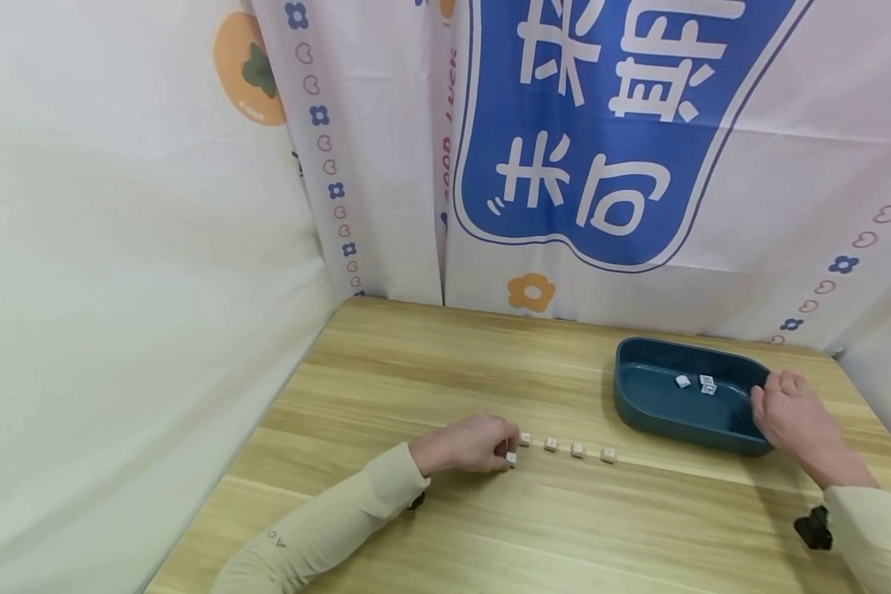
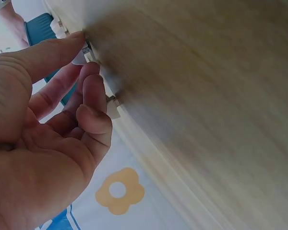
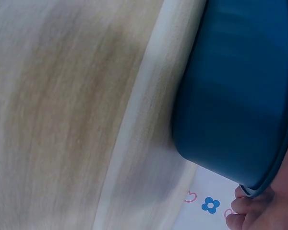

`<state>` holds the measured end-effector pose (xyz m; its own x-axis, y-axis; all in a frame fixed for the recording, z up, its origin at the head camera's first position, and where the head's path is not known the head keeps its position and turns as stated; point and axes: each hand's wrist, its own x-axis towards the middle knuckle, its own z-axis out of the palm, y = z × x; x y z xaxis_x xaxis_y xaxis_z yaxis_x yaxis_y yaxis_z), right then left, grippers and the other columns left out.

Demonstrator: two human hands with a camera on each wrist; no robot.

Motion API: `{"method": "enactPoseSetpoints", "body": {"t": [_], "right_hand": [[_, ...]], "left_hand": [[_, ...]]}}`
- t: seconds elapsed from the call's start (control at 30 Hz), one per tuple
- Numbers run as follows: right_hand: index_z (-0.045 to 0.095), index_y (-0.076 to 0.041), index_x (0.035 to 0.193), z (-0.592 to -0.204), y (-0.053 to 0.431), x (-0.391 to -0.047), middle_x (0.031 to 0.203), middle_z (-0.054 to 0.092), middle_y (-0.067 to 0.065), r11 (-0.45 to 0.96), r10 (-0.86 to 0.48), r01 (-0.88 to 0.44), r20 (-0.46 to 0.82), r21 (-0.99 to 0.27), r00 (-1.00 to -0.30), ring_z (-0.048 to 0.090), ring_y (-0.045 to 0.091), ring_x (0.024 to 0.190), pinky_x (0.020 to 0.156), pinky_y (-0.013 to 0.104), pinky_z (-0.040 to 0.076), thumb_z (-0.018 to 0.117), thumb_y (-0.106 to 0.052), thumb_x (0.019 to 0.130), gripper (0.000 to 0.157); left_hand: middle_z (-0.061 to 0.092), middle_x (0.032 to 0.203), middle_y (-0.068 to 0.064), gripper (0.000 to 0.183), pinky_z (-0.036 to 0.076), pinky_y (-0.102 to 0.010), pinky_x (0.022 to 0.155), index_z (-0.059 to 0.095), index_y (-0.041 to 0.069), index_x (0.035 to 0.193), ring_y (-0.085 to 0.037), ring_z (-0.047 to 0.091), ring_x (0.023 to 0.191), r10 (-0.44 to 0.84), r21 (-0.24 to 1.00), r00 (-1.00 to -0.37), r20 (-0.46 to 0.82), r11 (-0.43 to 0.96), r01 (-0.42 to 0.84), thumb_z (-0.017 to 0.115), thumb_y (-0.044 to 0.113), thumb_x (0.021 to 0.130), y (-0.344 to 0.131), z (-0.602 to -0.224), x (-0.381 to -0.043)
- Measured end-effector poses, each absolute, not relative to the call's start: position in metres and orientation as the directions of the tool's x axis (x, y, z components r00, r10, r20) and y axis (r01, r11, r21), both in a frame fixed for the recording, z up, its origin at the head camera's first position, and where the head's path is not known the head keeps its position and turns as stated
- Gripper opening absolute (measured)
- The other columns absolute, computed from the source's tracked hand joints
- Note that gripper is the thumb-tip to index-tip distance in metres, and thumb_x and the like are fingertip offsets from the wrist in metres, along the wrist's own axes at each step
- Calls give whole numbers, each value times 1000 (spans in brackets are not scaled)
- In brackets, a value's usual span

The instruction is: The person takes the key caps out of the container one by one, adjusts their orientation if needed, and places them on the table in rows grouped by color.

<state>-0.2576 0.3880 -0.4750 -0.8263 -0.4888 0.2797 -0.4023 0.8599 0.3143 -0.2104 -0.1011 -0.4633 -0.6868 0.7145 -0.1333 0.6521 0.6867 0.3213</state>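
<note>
My left hand (image 1: 475, 444) pinches a small white block (image 1: 511, 459) between thumb and fingers, close over the tabletop. Dark marks show on that block in the left wrist view, where the thumb and fingertips hide part of it. Just beyond the fingers, several similar blocks (image 1: 551, 444) stand spaced out in a row running to the right. At the far right, my right hand (image 1: 796, 419) grips the rim of a dark blue tray (image 1: 694, 432), fingers curled over its right end. Inside the tray lie 3 more white blocks (image 1: 683, 381).
The wood-grain table (image 1: 445, 355) reaches back to a printed curtain (image 1: 393, 206) with a large blue panel. A plain white curtain (image 1: 134, 289) hangs along the left edge. Black wrist gear (image 1: 814, 528) sits under the right sleeve.
</note>
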Motion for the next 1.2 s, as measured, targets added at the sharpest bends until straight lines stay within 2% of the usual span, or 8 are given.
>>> {"method": "enactPoseSetpoints", "body": {"t": [0.1,0.17,0.23,0.4,0.53,0.67,0.97,1.2], "right_hand": [[45,27,109,-475,388,-257,105,47,47,872,-468,-389,272,297,-841,45,56,100,100,62,36,51,3,86,34],[42,29,111,-475,387,-257,109,45,48,905,-418,-367,283,216,-863,43,57,104,102,62,34,50,1,90,36],[43,29,113,-475,387,-256,111,45,49,899,-424,-368,267,237,-865,43,57,105,102,62,34,49,2,90,36],[43,28,109,-475,387,-258,107,45,47,924,-377,-339,277,176,-884,43,55,103,103,61,32,46,0,93,33],[40,28,108,-474,386,-259,106,43,45,956,-292,-291,296,47,-909,40,53,103,102,60,30,42,-5,98,34],[39,28,109,-473,385,-260,109,41,45,965,-254,-263,279,5,-926,38,54,104,100,61,31,40,-7,99,36],[36,31,115,-475,385,-260,115,40,48,962,-268,-272,279,27,-922,39,56,108,102,63,32,41,-6,99,41],[39,31,111,-475,386,-262,110,43,49,945,-326,-312,307,94,-894,42,56,104,101,62,33,46,-3,95,38]], "left_hand": [[60,83,10,12,43,-13,61,65,16,97,1,52,70,716,320,-684,-137,686,654,73,19,89,-101,-464,-210],[60,83,10,13,43,-13,61,64,16,98,1,52,70,712,320,-688,-144,691,648,73,20,89,-101,-464,-211],[60,84,10,16,43,-14,61,64,16,99,0,52,70,705,322,-692,-152,698,640,73,23,89,-100,-463,-211],[60,81,7,23,44,-16,59,65,12,104,-2,52,66,710,342,-688,-152,690,637,73,27,89,-96,-451,-216],[61,78,7,21,43,-16,54,66,11,102,-2,52,60,731,345,-674,-106,663,664,67,30,93,-92,-441,-221],[63,78,8,17,42,-13,54,65,14,99,0,51,58,757,346,-652,-48,625,700,60,30,98,-88,-434,-226],[65,81,8,18,43,-12,57,65,15,99,1,55,62,779,302,-627,1,597,743,57,31,100,-71,-418,-235],[65,83,10,18,43,-11,59,66,16,103,2,55,65,787,312,-617,16,582,751,55,30,101,-53,-413,-240]]}}
